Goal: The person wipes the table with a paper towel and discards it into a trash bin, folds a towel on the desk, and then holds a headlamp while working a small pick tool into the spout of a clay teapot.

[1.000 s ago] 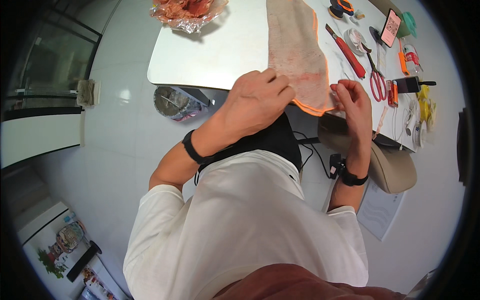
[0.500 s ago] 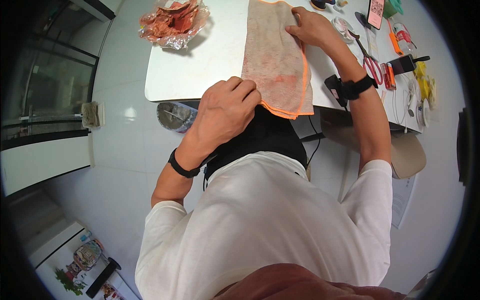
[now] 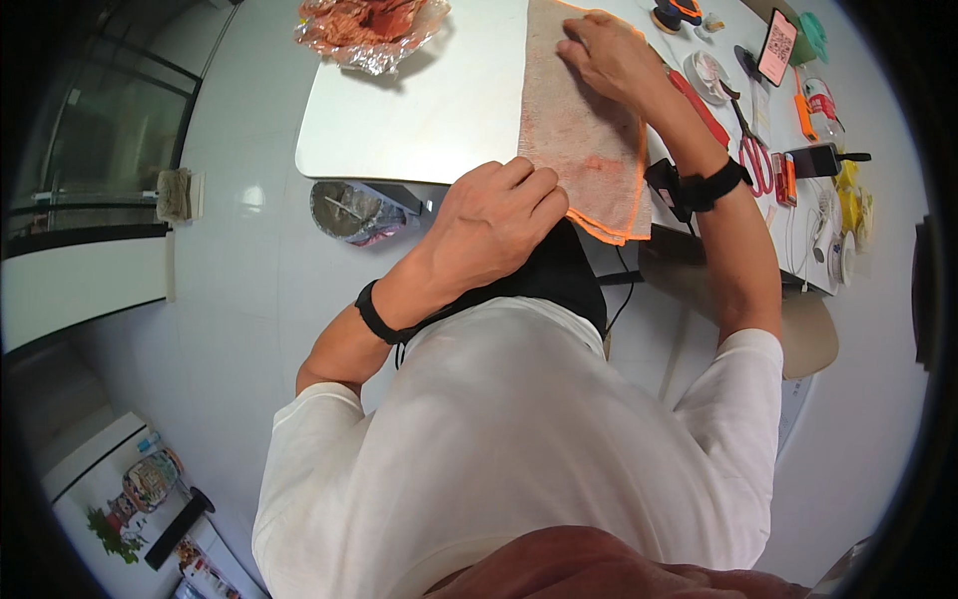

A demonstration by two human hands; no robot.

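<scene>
A beige cloth [image 3: 584, 130] with orange stitched edging lies folded lengthwise on the white table [image 3: 429, 100], its near end reaching over the front edge. Reddish stains mark its near part. At the cloth's near left corner is my left hand [image 3: 504, 215], fingers closed in a pinch on it; the fingertips are partly hidden. Farther up, my right hand [image 3: 614, 60] rests on the cloth's upper part, fingers and thumb apart. A long red object [image 3: 701, 110] shows beside my right forearm, partly covered.
A crumpled clear plastic bag with reddish-brown contents [image 3: 374, 30] sits at the back left. To the right are red-handled scissors [image 3: 755, 165], a phone [image 3: 777, 48], a bottle [image 3: 821, 105] and a black adapter [image 3: 669, 190]. Below the table stands a lined bin [image 3: 349, 210].
The view has shifted slightly. My right hand has moved left across the cloth, away from its right edge, and uncovered the red object. My left hand keeps to the near left corner.
</scene>
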